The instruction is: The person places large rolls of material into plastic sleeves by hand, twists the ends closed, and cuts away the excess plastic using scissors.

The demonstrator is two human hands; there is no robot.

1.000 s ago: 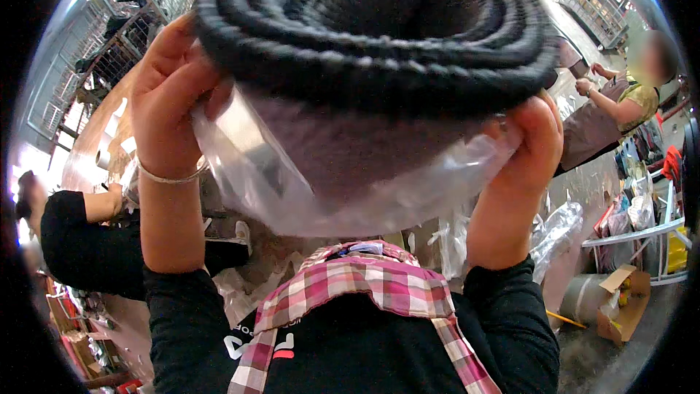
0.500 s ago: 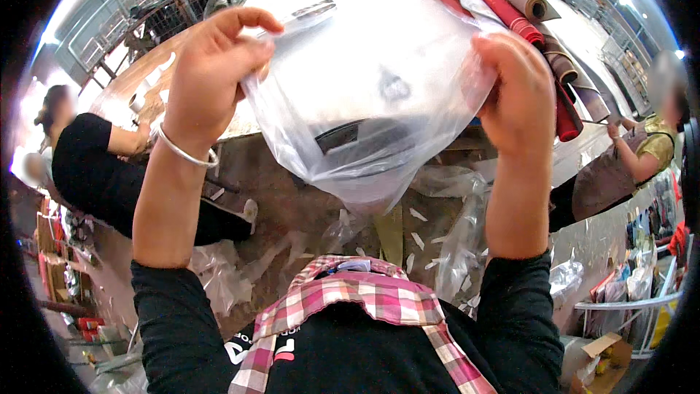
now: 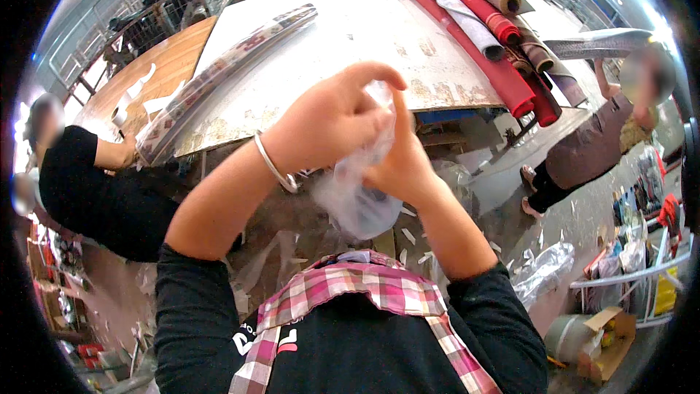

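A clear plastic bag (image 3: pixel 357 208) hangs bunched up in front of my chest, its lower part ballooned and blurred. Curled over its gathered top is my left hand (image 3: pixel 328 117), with a white bangle at the wrist. My right hand (image 3: pixel 401 157) meets it from the right, fingers closed around the same plastic. The two hands touch or nearly touch, and some right fingertips are hidden behind the film.
Beyond my hands stands a white-topped table (image 3: pixel 350 33). A patterned roll (image 3: pixel 233 76) lies along its left side, a co-worker's hand (image 3: pixel 125 152) by its near end. Several fabric rolls (image 3: pixel 467 44) are stacked at right. Another person (image 3: pixel 583 146) stands there. Plastic scraps litter the floor.
My hands came together from wide apart, and the spread plastic is now bunched between them. The patterned roll now shows on the table's left. The person at right raised their arms.
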